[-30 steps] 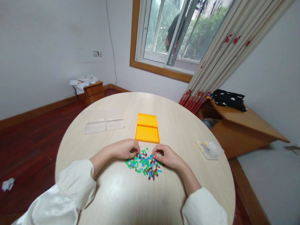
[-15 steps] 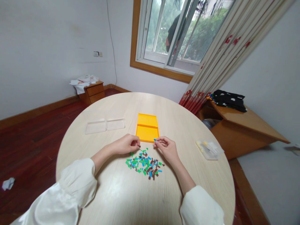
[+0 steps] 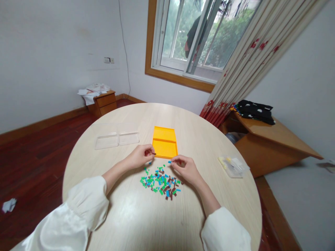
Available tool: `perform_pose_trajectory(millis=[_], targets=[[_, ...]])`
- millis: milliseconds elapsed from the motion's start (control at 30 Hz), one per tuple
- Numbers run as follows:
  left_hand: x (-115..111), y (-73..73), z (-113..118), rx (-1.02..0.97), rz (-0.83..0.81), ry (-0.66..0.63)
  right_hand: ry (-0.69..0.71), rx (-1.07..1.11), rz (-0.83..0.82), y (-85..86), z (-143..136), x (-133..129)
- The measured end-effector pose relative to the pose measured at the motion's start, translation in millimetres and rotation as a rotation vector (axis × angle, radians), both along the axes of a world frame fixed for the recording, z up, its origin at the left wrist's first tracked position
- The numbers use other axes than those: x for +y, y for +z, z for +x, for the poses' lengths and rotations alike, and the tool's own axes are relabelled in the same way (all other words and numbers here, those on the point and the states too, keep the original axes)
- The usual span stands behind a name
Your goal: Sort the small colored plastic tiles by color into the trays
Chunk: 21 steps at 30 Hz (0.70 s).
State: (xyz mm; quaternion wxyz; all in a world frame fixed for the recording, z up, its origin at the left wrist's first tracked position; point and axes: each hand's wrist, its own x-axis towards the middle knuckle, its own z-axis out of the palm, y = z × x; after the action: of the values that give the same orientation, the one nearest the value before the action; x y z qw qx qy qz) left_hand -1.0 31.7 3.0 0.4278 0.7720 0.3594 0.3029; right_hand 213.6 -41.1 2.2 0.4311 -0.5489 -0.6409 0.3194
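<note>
My left hand (image 3: 142,155) pinches a small dark brown building brick (image 3: 154,154) at the near left corner of an open yellow case (image 3: 165,147). Between the fingertips of my right hand (image 3: 184,166) is a small blue building brick (image 3: 169,162), just below the case's near right corner. A loose pile of green, blue and brown bricks (image 3: 161,183) lies on the table between my forearms. The yellow case is hinged open flat, and no bricks show inside it. A blue brick (image 3: 150,163) rests under my left hand, partly shaded.
On the round table (image 3: 125,219), an open clear plastic case (image 3: 106,141) lies at the left. A clear box with yellow pieces (image 3: 232,167) sits at the right. Beyond the table stand a wooden cabinet (image 3: 274,139) and a small drawer unit (image 3: 106,103). A person is outside the window.
My left hand has moved up with the brown brick to the yellow case's near left corner. My right hand has shifted slightly left and down with the blue brick, away from the case.
</note>
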Motion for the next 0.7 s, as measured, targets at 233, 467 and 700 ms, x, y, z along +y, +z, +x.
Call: perform_pose_trajectory(millis=[233,467,700], targets=[[4,-4.1,1,-0.024,0.035,0.095,0.069,-0.125,-0.075,-3.9,-4,-1],[3,-1.7,2,-0.016,0.052,0.188,0.129,-0.239,0.061,-4.2,-11,-1],[5,-5.9,2,-0.026,0.058,0.207,0.1,-0.289,0.127,-8.4,-8,2]])
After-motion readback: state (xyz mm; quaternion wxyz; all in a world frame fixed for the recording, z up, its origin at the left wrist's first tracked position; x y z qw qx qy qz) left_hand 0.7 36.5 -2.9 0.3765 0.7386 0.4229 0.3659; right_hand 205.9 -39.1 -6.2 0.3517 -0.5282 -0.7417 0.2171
